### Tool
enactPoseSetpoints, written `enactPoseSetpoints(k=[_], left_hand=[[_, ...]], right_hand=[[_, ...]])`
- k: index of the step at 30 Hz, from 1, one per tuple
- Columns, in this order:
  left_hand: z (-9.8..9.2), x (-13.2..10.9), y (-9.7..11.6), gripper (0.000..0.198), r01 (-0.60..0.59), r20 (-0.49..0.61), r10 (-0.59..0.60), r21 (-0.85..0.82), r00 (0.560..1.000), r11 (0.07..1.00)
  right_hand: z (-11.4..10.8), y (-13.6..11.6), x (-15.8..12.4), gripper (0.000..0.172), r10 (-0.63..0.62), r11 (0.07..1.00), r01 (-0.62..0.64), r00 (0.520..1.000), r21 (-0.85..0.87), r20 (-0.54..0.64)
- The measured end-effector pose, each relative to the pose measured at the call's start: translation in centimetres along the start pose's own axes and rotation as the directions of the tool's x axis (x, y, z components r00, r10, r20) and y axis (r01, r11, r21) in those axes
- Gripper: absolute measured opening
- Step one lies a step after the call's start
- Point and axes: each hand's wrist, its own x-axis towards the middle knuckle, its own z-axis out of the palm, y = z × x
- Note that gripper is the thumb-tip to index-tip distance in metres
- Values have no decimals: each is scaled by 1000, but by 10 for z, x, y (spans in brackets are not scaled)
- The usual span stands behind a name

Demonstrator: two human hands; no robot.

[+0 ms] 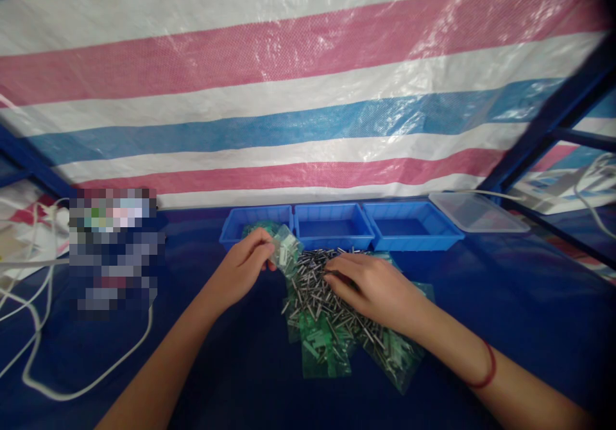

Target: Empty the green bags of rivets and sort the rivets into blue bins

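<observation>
A heap of small metal pins (315, 285) lies on the blue table, on top of several small green-tinted plastic bags (327, 353). My left hand (243, 263) is closed on one small clear bag (287, 250), held at the heap's left edge. My right hand (373, 285) rests palm down on the heap, its fingertips curled into the pins. A red band circles my right wrist.
Three blue plastic trays (332, 224) stand in a row behind the heap; the left one holds more green bags. A clear lid (476, 215) lies to their right. White cables (43, 327) run along the left. A striped tarp (289, 96) hangs behind.
</observation>
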Motion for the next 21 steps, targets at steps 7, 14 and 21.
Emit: enactPoseSetpoints(k=[7,14,21], left_hand=[[20,-5,0,15,50,159,12,-380,987,924],[27,-7,1,21,36,196,7,-218,981,975],[31,-7,5,22,-2,128,25,-180,991,984]], right_hand=[[1,-5,5,29,215,773,-135,975,620,-56],[-1,-3,7,32,305,596,-177,952,783,-18],[0,-6,7,28,327,519,-178,945,836,-1]])
